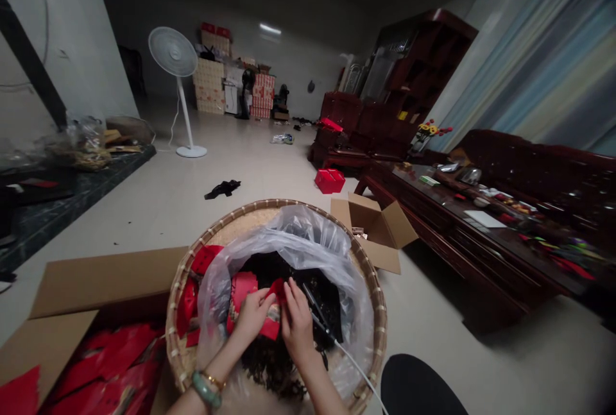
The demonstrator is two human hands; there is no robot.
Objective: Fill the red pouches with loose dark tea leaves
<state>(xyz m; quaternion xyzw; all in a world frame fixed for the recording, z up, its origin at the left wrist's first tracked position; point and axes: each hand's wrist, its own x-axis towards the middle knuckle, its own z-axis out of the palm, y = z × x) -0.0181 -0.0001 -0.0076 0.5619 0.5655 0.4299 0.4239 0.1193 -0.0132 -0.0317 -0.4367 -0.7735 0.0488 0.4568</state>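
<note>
Over the wide woven bamboo basket, both of my hands work on a small red piece, perhaps cloth or paper. My left hand is closed, with thumb and fingertips pinching its left side. My right hand has its fingers pressed together against its right side. Just beneath lie red pieces with a patterned band. A clear plastic bag lines the basket, holding a dark mass of small black bits. Right of my right hand rests a slim dark rod with a white cord.
An open cardboard box with red pieces stands at the left, touching distance from the basket. Another open box is beyond its right rim. A long dark wooden table runs along the right. A dark round seat is near right.
</note>
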